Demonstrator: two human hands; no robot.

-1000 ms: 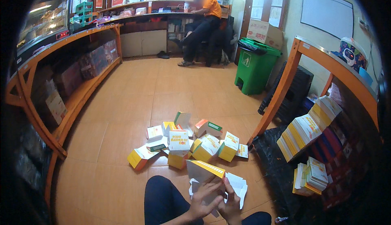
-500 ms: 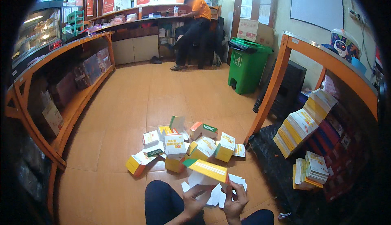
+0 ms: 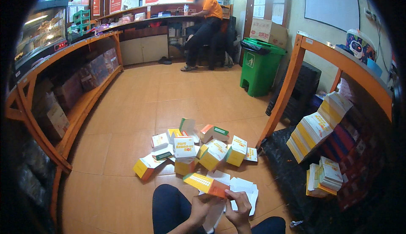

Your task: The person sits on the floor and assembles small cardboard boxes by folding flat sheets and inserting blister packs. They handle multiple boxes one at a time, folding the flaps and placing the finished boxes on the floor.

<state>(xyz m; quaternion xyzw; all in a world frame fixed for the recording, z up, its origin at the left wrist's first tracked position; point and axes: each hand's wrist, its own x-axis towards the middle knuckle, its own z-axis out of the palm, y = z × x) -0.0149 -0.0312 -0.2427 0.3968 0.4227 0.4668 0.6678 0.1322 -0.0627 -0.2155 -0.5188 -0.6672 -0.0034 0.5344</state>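
Note:
I sit on the floor with a knee (image 3: 171, 204) in dark trousers in front of me. Both my hands hold a flat yellow and orange carton (image 3: 206, 184) just above my lap. My left hand (image 3: 201, 205) grips its lower edge from below. My right hand (image 3: 238, 206) pinches its orange right end. Under the carton lie white flat sheets (image 3: 244, 190) on the tiles. Beyond them is a heap of several folded white, yellow and orange boxes (image 3: 198, 149).
An orange wooden shelf (image 3: 67, 115) runs along the left, another orange frame (image 3: 287, 90) stands right with stacks of flat cartons (image 3: 317, 128) beside it. A green bin (image 3: 259, 67) stands behind. A person in an orange shirt (image 3: 205, 26) leans at the far counter.
The carton has been turned and flattened in my hands, now lying lower and more level. My view has shifted slightly closer to the floor heap.

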